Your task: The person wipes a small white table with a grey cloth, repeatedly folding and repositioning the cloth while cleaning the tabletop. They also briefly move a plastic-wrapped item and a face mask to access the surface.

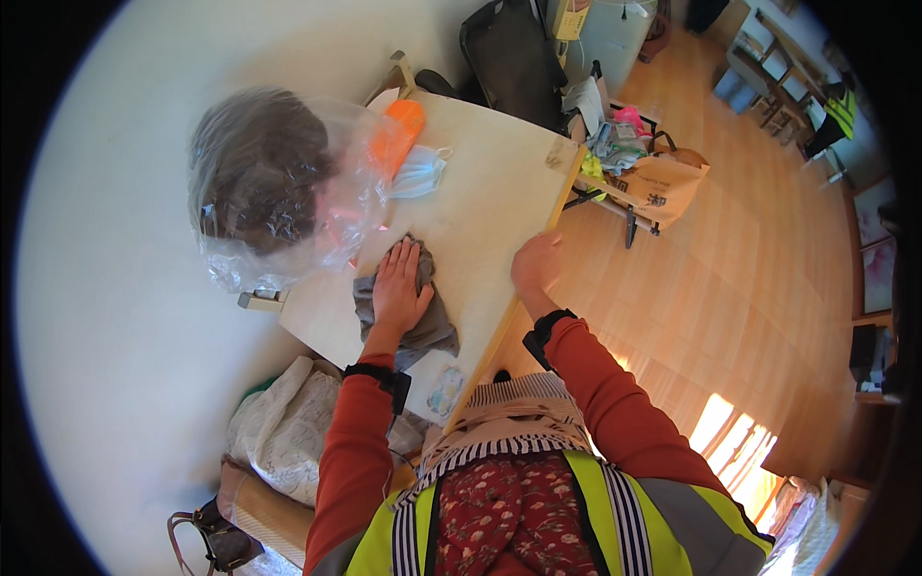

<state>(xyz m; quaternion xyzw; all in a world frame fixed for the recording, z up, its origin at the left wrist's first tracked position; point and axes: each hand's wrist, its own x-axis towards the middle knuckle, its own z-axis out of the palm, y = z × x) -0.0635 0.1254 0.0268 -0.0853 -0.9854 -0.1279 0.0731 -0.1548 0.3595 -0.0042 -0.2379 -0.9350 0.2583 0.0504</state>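
My left hand (399,288) lies flat, fingers together, on a crumpled grey cloth (436,325) on the pale wooden tabletop (493,165). At the table's right edge rests my right hand (536,263), its fingers curled; whether it grips the edge I cannot tell. Beyond the cloth, a clear plastic bag (266,173) with a dark brown bundle inside covers the table's far left part. Next to it are an orange item (408,124) and a light blue face mask (420,173). A worn sticker (446,391) is on the near corner of the tabletop.
Behind the table stands a black chair (513,61). A folding rack (625,209) with cloths and an orange bag (673,183) is at the right. White fabric (295,425) and a brown handbag (223,536) lie at the lower left. A person in a yellow vest (841,115) is far off.
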